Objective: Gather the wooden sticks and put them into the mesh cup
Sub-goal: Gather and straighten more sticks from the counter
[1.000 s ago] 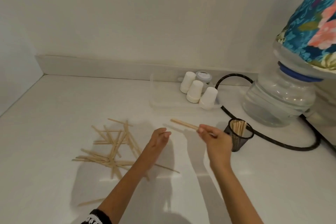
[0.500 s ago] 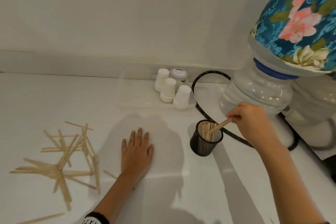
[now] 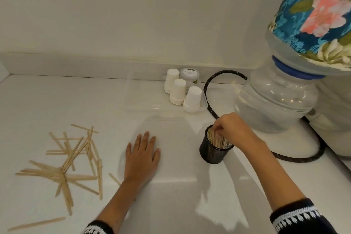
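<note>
The wooden sticks (image 3: pixel 216 138) already in the mesh cup (image 3: pixel 213 150) stand nearly upright, long axes running up and leaning slightly toward the wall, their top ends poking above the black rim. The right hand (image 3: pixel 230 129) hangs over the cup's mouth, wrist raised and knuckles up, fingers curled downward so that the fingertips (image 3: pixel 216 129) pinch the top ends of the sticks inside; how many it holds cannot be told. The forearm runs back from that grip toward the lower right, ending in a dark sleeve with white trim (image 3: pixel 298 216).

Well to the left of that grip, the left hand (image 3: pixel 142 154) lies flat on the white counter (image 3: pixel 180 195), palm down, fingers straight and slightly spread, pointing toward the wall; it holds nothing.

Farther left of the flat hand, the loose sticks (image 3: pixel 72 161) lie in a scattered pile on the counter, crossing one another at many angles. One lone stick (image 3: pixel 36 223) lies apart near the front edge, its long axis running roughly left to right.
</note>
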